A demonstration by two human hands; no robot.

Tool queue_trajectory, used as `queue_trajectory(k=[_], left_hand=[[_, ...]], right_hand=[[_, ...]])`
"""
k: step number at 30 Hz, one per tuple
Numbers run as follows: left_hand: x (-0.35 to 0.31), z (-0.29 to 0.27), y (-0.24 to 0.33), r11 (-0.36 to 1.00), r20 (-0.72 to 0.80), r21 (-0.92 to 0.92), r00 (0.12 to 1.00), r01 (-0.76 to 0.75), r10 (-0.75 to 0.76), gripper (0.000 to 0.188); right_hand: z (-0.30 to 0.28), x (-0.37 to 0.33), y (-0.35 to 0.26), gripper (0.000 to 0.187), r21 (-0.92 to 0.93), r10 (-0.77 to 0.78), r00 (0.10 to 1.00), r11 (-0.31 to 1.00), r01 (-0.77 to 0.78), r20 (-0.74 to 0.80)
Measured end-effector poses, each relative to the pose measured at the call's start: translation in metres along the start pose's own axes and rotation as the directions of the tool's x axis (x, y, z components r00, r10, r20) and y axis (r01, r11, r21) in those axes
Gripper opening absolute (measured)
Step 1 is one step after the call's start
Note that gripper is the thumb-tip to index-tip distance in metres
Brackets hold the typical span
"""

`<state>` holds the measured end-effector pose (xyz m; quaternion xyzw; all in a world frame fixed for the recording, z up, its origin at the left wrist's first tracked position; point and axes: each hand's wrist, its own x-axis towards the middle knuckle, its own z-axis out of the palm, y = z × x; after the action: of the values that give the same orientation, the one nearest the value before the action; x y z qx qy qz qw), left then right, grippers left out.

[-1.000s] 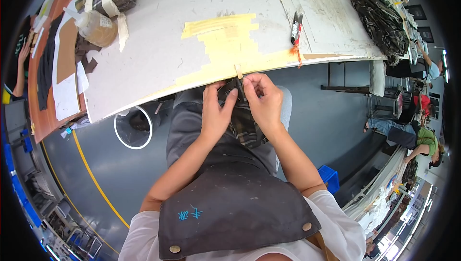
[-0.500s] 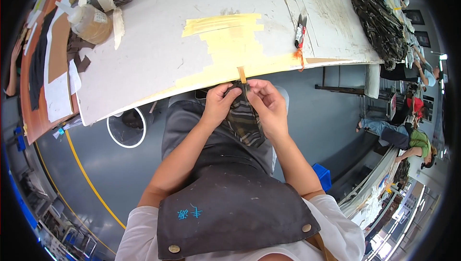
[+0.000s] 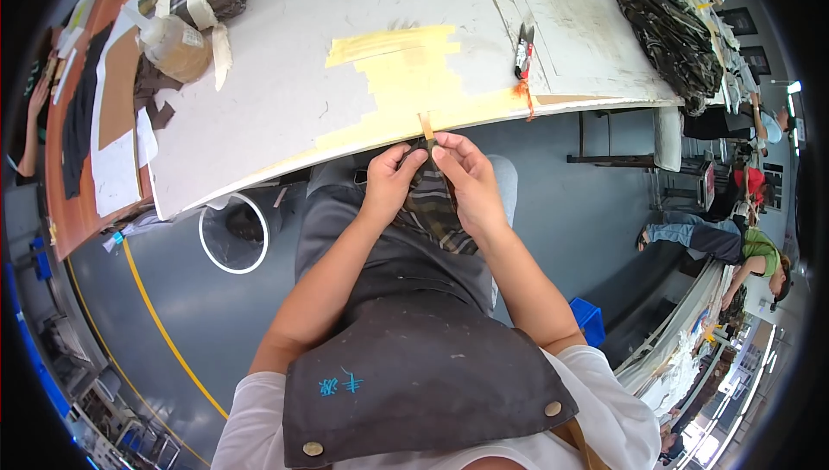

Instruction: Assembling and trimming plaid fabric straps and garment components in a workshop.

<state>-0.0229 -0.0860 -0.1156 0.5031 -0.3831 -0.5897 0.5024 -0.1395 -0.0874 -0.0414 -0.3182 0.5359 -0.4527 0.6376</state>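
Well below the fingers (image 3: pixel 449 164), toward the body, the person wears a dark grey-brown apron (image 3: pixel 432 405) with a broad, smooth bib, flecked with a few pale specks. Left of the line of the fingers, bright blue stitched-looking characters (image 3: pixel 340 383) mark the bib. A round brass-coloured snap (image 3: pixel 313 449) sits at its lower left corner, farthest from the fingers, and a matching stud (image 3: pixel 553 409) at the right one, where a brown strap (image 3: pixel 590 446) runs off. Short, loose white sleeves (image 3: pixel 611 394) show either side, leaving the forearms bare. Just right of the fingers, pale grey legwear (image 3: pixel 505 187) shows.
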Motion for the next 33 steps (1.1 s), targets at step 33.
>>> queue_trajectory(k=[33], left_hand=[[-0.119, -0.036, 0.094, 0.660, 0.632, -0.251, 0.636, 0.708, -0.443, 0.068]], right_hand=[[-0.028, -0.110, -0.059, 0.017, -0.197, -0.198, 0.771, 0.901, 0.386, 0.605]])
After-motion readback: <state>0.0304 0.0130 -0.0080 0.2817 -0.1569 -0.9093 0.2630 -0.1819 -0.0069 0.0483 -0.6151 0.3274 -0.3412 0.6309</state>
